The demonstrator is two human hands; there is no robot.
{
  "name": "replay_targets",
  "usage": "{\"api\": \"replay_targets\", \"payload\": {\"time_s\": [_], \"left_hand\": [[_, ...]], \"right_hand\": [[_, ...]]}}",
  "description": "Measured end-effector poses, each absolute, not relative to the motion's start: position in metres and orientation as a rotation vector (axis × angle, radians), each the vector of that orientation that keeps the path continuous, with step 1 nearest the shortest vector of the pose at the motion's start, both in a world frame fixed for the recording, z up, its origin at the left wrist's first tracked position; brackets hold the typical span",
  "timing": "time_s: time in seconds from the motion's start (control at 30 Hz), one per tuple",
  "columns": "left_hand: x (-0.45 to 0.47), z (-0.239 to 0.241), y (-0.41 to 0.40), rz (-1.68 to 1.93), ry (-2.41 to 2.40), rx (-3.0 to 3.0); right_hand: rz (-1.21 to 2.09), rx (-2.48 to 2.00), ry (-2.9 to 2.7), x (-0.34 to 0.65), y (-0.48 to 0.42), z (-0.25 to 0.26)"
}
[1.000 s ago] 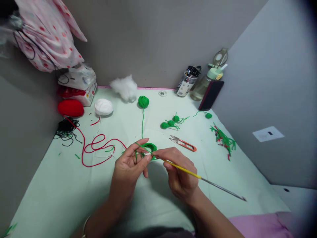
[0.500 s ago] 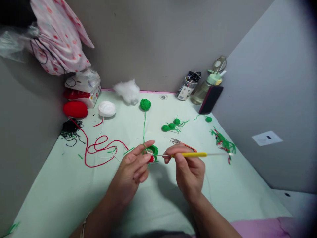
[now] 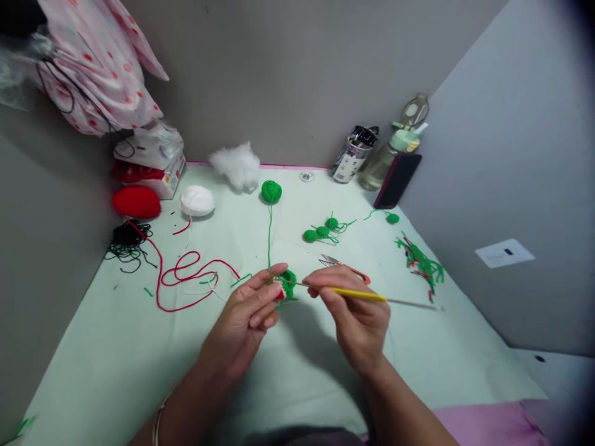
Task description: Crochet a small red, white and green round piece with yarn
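Note:
Between the thumb and fingers of my left hand [image 3: 251, 310] is a small crochet piece [image 3: 287, 285] in green, white and red. My right hand [image 3: 357, 310] grips a crochet hook [image 3: 360, 294] by its yellow handle, pen-fashion. The hook's thin metal tip reaches to the crochet piece; the exact stitch it meets is too small to make out. A green strand [image 3: 269, 238] runs from the green yarn ball [image 3: 271, 192] down to my left index finger. Partly behind my right hand lie scissors [image 3: 360, 274] with orange handles.
Red yarn [image 3: 137, 202], white yarn [image 3: 198, 201] and tangled black yarn [image 3: 127, 238] lie at left. White stuffing [image 3: 238, 167] sits at the back. Small green crochet balls [image 3: 322, 233] lie right of centre. Yarn scraps [image 3: 421, 260], a phone [image 3: 397, 181], a bottle [image 3: 374, 167] and a pen holder [image 3: 349, 160] are at right.
The hook has tilted, its rear end lower and its tip higher at the crochet piece. My right hand has shifted slightly right. The whole view has moved a little.

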State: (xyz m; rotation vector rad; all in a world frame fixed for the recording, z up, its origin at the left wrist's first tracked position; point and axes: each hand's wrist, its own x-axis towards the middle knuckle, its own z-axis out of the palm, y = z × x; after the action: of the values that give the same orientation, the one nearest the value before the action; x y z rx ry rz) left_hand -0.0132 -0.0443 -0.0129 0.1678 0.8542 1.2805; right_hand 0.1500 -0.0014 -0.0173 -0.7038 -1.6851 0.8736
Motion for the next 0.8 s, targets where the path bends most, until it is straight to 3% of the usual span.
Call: {"api": "replay_targets", "payload": {"time_s": [0.13,0.4,0.63,0.8], "left_hand": [[-0.010,-0.012,-0.045,1.343,0.918,0.264],[-0.013,-0.011,-0.046,1.235,0.827,0.193],[-0.013,-0.012,-0.047,1.269,0.808,0.238],[-0.008,-0.013,-0.048,1.395,0.916,0.423]], "right_hand": [[1.154,-0.711,-1.525,0.144,0.003,-0.016],[1.252,-0.710,-1.427,0.142,0.003,-0.023],[1.695,-0.744,-0.940,0.141,0.012,-0.020],[1.633,-0.667,-1.069,0.139,0.007,-0.023]]}}
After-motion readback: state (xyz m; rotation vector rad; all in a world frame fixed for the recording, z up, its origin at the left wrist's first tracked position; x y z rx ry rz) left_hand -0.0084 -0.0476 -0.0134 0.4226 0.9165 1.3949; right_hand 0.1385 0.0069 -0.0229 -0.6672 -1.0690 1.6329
